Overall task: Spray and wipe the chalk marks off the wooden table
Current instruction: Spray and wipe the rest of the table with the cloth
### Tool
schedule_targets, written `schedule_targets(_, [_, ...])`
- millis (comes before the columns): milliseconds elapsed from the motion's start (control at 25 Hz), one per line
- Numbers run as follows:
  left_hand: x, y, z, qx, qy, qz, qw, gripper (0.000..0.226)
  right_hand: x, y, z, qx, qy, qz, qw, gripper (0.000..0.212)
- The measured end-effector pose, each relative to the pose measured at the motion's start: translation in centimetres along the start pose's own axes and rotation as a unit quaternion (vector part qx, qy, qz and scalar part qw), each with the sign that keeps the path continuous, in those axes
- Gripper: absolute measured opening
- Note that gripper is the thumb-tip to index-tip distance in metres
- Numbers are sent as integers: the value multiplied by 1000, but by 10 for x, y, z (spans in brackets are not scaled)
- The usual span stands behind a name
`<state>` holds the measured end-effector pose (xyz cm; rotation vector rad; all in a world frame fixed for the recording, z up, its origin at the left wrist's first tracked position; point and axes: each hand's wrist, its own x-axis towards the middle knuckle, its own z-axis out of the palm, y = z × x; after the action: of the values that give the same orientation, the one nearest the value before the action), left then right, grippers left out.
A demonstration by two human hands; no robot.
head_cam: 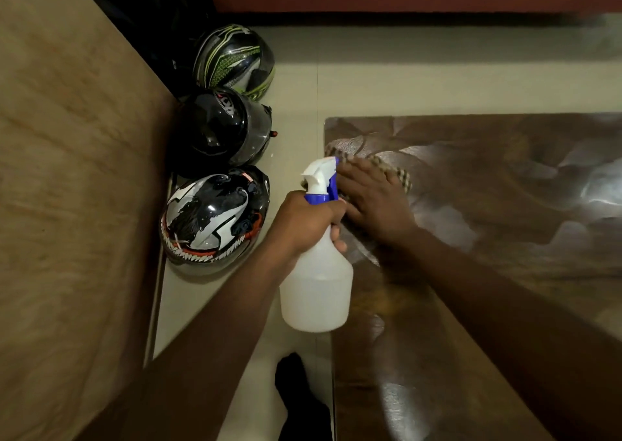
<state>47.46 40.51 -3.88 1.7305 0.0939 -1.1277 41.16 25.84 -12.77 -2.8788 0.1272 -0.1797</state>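
The dark wooden table (505,238) fills the right side of the head view, with pale wet smears across its top. My left hand (306,222) grips the neck of a translucent white spray bottle (316,292) with a blue-and-white trigger head, held just off the table's left edge. My right hand (373,201) lies flat, fingers spread, pressing a checked brown cloth (397,171) onto the table near its far left corner. Most of the cloth is hidden under the hand. No distinct chalk marks show.
Three motorcycle helmets stand on the tiled floor left of the table: a green-striped one (232,60), a black one (218,131) and a black-and-white one with teeth graphics (212,218). A tan wooden panel (67,205) fills the left. My dark-socked foot (296,403) is below.
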Motion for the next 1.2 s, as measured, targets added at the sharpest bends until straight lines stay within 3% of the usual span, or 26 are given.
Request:
schedule_targets(80, [-13,5,1,2,4,-5,1000,32,-37,27,-13,-18,18,18,999,44])
schedule_targets(200, [-26,5,2,3,16,14,1000,20,-12,33,-23,-4,32,236,971,45])
schedule_targets(240, [-27,3,3,10,25,25,999,18,-2,17,-19,3,45,265,963,46])
schedule_targets(280, [-27,0,4,8,40,35,999,16,-1,-6,-14,13,51,243,969,46])
schedule_targets(400, [-33,-10,15,28,65,58,996,17,-72,-39,-4,10,-16,10,1000,43])
schedule_targets(480, [-41,-10,23,28,53,57,997,17,-117,1,-24,-13,-19,-2,1000,41])
schedule_targets(520, [-46,-10,27,24,48,52,997,19,-122,31,-33,-27,-6,44,999,42])
schedule_targets(600, [-52,-7,32,27,41,53,997,23,-92,75,-51,-23,14,216,976,45])
schedule_targets(680, [-54,-9,38,36,49,58,996,24,-45,74,-44,0,37,327,944,45])
schedule_targets(760, [-53,-14,51,35,53,64,996,24,-36,23,-23,31,47,264,963,47])
schedule_targets(840, [-57,-16,64,27,51,69,996,24,-84,-27,-10,46,28,78,996,48])
schedule_targets(880, [-60,-16,69,21,47,68,996,24,-118,-33,-10,48,3,6,999,47])
schedule_targets(960, [-68,-15,73,18,37,63,997,26,-163,-4,-26,28,-25,-49,998,41])
schedule_targets(1000, [-70,-14,73,16,33,60,998,27,-170,22,-34,3,-17,-33,999,40])
schedule_targets(1080, [-73,-12,71,10,30,59,998,31,-149,75,-45,-29,3,89,996,44])
schedule_targets(1200, [-70,-9,63,16,36,84,996,33,-58,104,-48,-30,26,269,962,45])
